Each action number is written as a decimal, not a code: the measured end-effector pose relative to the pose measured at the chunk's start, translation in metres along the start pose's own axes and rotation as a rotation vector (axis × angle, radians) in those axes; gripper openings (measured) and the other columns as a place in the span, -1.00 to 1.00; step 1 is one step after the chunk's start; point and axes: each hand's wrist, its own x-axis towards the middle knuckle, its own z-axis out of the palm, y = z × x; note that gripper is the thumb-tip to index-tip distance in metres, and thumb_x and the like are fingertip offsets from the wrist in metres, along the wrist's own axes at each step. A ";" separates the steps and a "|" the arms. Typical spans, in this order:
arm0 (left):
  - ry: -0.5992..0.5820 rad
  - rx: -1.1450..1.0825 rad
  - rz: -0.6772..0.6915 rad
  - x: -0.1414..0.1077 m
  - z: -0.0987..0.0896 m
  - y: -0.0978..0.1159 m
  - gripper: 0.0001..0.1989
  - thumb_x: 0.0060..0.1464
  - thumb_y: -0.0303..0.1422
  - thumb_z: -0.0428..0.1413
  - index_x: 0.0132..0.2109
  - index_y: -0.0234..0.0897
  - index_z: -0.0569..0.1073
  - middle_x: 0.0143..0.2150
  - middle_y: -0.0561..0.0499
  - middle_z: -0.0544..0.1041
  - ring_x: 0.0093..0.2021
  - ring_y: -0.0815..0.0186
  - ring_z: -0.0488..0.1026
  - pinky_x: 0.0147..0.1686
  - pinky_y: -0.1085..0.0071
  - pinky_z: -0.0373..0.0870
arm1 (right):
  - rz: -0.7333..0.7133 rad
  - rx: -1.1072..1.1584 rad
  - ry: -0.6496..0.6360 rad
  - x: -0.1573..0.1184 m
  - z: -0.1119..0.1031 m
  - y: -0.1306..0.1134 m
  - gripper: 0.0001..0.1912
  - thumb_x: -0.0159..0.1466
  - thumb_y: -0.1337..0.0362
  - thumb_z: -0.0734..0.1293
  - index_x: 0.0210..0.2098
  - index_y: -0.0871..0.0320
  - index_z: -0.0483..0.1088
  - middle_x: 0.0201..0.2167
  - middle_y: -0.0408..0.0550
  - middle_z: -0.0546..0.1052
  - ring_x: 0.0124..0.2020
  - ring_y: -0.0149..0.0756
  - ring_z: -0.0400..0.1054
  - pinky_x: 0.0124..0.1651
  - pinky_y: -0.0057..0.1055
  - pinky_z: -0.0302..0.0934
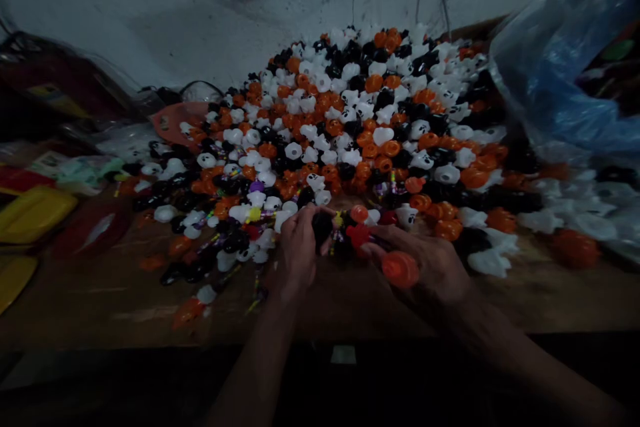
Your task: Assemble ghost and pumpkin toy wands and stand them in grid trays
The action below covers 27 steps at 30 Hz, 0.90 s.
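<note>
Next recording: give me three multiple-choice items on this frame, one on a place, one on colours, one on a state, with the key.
1. Where does the clear blue plastic bag lie?
A. far right of the pile
B. far left
C. under the hands

2. Which colours make up the pile of small toy pieces?
A. green, pink and blue
B. orange, white and black
C. all yellow

3. What is the left hand doing?
A. lying flat and empty
B. raised off the table
C. closed around a black piece

Key: 1 A, the bag fills the upper right corner. 2 B, ghost, pumpkin and dark shapes show these colours. 3 C, its fingers wrap the piece beside the right hand.
</note>
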 end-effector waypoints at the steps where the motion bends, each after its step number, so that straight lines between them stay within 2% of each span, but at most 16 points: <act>1: -0.009 0.007 -0.013 -0.002 0.002 -0.001 -0.74 0.03 -0.25 -0.01 -0.44 -0.35 0.43 -0.59 0.10 0.36 -0.75 0.54 0.14 -0.77 0.60 -0.02 | -0.001 0.004 -0.015 0.000 0.000 0.000 -0.79 0.29 0.21 0.26 -0.20 0.17 0.46 -0.44 -0.10 0.56 -0.54 -0.44 0.38 -0.51 -0.52 0.09; 4: -0.023 0.020 -0.026 -0.008 0.008 -0.005 -0.73 0.04 -0.24 -0.02 -0.44 -0.32 0.44 -0.57 0.09 0.37 -0.70 0.51 0.20 -0.78 0.60 0.00 | -0.012 0.041 -0.092 -0.001 0.001 0.002 -0.78 0.30 0.19 0.24 -0.21 0.18 0.44 -0.49 -0.13 0.53 -0.59 -0.47 0.33 -0.54 -0.53 0.04; 7: -0.017 0.109 0.017 -0.012 0.008 -0.014 -0.71 0.08 -0.23 -0.04 -0.42 -0.30 0.48 -0.57 0.09 0.39 -0.66 0.47 0.26 -0.73 0.59 0.11 | 0.000 0.063 -0.131 -0.003 0.003 0.003 -0.78 0.31 0.18 0.23 -0.21 0.18 0.42 -0.49 -0.15 0.51 -0.58 -0.48 0.31 -0.53 -0.52 0.01; 11: -0.013 0.203 0.148 -0.011 0.005 -0.026 -0.68 0.13 -0.27 -0.06 -0.40 -0.29 0.52 -0.48 0.06 0.47 -0.49 0.42 0.37 -0.48 0.55 0.30 | -0.012 0.058 -0.149 -0.008 0.006 0.002 -0.78 0.33 0.21 0.20 -0.31 0.20 0.40 -0.51 -0.14 0.47 -0.58 -0.47 0.28 -0.52 -0.50 0.00; 15: -0.006 0.280 0.237 -0.012 0.008 -0.023 -0.65 0.17 -0.32 -0.11 -0.41 -0.28 0.52 -0.44 0.05 0.50 -0.38 0.37 0.41 -0.31 0.49 0.32 | -0.013 0.070 -0.164 -0.012 0.007 0.003 -0.78 0.34 0.23 0.17 -0.26 0.22 0.39 -0.47 -0.08 0.49 -0.55 -0.44 0.30 -0.50 -0.49 0.03; 18: -0.002 0.428 0.306 -0.024 0.011 -0.019 -0.63 0.21 -0.32 -0.14 -0.40 -0.28 0.50 -0.40 0.05 0.51 -0.32 0.35 0.42 -0.23 0.46 0.29 | -0.027 0.130 -0.167 -0.016 0.003 0.002 -0.81 0.33 0.26 0.19 -0.24 0.22 0.38 -0.48 -0.08 0.50 -0.55 -0.43 0.32 -0.52 -0.51 0.05; 21: -0.037 0.495 0.267 -0.048 0.009 -0.026 -0.62 0.26 -0.27 -0.18 -0.33 -0.25 0.48 -0.36 0.06 0.52 -0.31 0.36 0.43 -0.24 0.46 0.29 | -0.033 0.204 -0.228 -0.026 0.005 -0.005 -0.82 0.30 0.32 0.20 -0.15 0.22 0.37 -0.41 -0.06 0.53 -0.49 -0.42 0.38 -0.48 -0.53 0.12; 24: -0.041 0.486 0.110 -0.073 -0.006 -0.038 -0.59 0.27 -0.23 -0.22 -0.34 -0.24 0.47 -0.34 0.04 0.52 -0.30 0.34 0.44 -0.24 0.45 0.33 | -0.014 0.218 -0.342 -0.038 0.018 -0.018 -0.79 0.26 0.33 0.22 -0.12 0.20 0.36 -0.32 -0.04 0.56 -0.44 -0.39 0.42 -0.47 -0.52 0.14; 26: -0.007 0.539 0.039 -0.080 -0.027 -0.035 -0.59 0.25 -0.22 -0.21 -0.35 -0.23 0.47 -0.34 0.03 0.52 -0.29 0.30 0.44 -0.26 0.41 0.35 | 0.003 0.203 -0.467 -0.040 0.028 -0.027 -0.77 0.24 0.32 0.23 -0.10 0.17 0.36 -0.31 -0.06 0.57 -0.45 -0.38 0.42 -0.51 -0.51 0.09; 27: 0.032 0.599 0.047 -0.079 -0.042 -0.027 -0.60 0.23 -0.22 -0.20 -0.34 -0.23 0.47 -0.35 0.02 0.52 -0.30 0.27 0.44 -0.30 0.39 0.35 | 0.017 0.176 -0.527 -0.039 0.032 -0.029 -0.76 0.24 0.32 0.23 -0.09 0.16 0.35 -0.34 -0.08 0.57 -0.47 -0.37 0.41 -0.52 -0.50 0.06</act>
